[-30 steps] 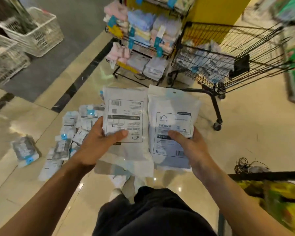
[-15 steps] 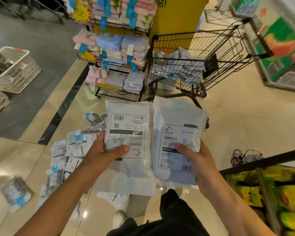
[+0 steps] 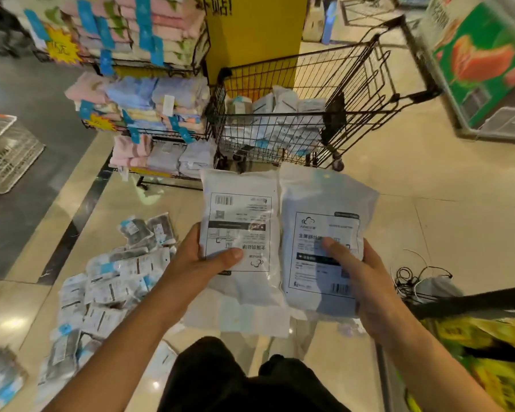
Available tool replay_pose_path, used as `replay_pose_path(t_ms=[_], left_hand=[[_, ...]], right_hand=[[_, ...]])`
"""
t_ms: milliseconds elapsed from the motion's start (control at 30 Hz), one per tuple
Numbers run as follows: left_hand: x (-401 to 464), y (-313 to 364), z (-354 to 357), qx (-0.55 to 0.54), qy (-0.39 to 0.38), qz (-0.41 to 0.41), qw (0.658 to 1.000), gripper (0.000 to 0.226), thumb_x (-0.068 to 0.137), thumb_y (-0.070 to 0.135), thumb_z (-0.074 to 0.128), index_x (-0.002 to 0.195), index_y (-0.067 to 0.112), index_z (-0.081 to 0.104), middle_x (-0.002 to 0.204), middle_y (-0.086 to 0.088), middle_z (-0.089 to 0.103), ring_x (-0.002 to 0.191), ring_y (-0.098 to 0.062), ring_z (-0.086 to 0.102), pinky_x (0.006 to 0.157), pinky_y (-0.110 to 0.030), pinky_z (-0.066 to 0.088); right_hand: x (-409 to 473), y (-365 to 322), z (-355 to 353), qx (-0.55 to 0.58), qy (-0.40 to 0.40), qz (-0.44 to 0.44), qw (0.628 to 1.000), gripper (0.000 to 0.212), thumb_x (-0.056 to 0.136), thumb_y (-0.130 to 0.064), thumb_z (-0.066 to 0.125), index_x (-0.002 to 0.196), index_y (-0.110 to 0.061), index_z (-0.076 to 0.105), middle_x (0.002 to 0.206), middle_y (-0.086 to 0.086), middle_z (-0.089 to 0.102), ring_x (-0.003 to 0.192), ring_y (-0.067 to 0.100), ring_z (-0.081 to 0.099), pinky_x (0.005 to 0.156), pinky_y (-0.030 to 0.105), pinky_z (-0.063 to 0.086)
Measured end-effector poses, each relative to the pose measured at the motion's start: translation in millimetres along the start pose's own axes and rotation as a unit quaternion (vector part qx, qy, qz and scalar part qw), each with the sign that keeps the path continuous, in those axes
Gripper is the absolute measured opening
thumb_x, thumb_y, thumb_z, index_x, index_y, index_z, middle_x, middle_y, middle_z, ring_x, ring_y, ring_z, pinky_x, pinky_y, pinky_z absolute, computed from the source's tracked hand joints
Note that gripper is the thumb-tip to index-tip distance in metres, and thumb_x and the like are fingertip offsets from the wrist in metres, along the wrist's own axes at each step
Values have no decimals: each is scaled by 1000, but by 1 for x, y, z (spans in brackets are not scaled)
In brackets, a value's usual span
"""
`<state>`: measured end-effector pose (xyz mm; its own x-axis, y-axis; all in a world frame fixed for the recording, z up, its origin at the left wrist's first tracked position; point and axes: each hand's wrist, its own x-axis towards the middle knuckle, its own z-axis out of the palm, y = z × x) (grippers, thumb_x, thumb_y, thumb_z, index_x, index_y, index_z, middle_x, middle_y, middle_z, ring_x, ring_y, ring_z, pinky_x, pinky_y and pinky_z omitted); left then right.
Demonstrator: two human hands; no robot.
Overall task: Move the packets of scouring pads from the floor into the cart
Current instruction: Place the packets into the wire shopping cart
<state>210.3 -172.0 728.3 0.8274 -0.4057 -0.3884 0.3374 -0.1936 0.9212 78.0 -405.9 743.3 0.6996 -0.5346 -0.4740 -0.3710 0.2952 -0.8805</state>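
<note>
My left hand (image 3: 197,263) grips a white packet of scouring pads (image 3: 240,221) by its lower left edge, thumb across the label. My right hand (image 3: 360,275) grips a second, bluish-white packet (image 3: 324,209) beside it. Both packets are held upright in front of me, side by side and touching. Straight ahead stands the black wire cart (image 3: 369,84), with several packets (image 3: 280,114) lying in its basket. More packets lie in a loose pile on the floor (image 3: 107,286) at my lower left.
A wire rack of folded towels (image 3: 149,108) stands left of the cart, against a yellow pillar (image 3: 253,28). White baskets (image 3: 6,150) sit far left. A tangle of cable (image 3: 414,278) lies on the floor at right, beside a display of yellow bags (image 3: 482,346).
The view has risen and come closer to the cart, which now sits nearer and more central. Both packets stay in my hands, lifted slightly toward the cart.
</note>
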Motion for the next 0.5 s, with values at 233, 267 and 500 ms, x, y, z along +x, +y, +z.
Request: replay_pose_path(t_ms=[233, 267, 500], left_hand=[[61, 30, 30, 11, -1, -12, 1000, 58, 80, 17, 83, 131, 32, 61, 121, 9, 78, 110, -11, 75, 90, -32, 62], [73, 33, 32, 12, 0, -15, 1000, 56, 82, 14, 82, 130, 33, 61, 119, 11, 78, 108, -10, 75, 89, -31, 62], [176, 44, 33, 20, 1, -38, 999, 61, 83, 18, 84, 136, 34, 58, 123, 11, 76, 114, -13, 72, 98, -38, 58]], right_hand=[[64, -33, -15, 7, -4, 12, 1000, 28, 90, -30, 76, 116, -34, 67, 101, -6, 83, 90, 20, 79, 86, 47, 59], [75, -38, -14, 6, -4, 15, 1000, 29, 90, -31, 76, 117, -34, 67, 101, -7, 83, 93, 21, 78, 88, 48, 59], [168, -70, 3, -2, 12, 27, 1000, 23, 91, -28, 77, 111, -36, 69, 96, -8, 83, 76, 10, 78, 74, 39, 57]])
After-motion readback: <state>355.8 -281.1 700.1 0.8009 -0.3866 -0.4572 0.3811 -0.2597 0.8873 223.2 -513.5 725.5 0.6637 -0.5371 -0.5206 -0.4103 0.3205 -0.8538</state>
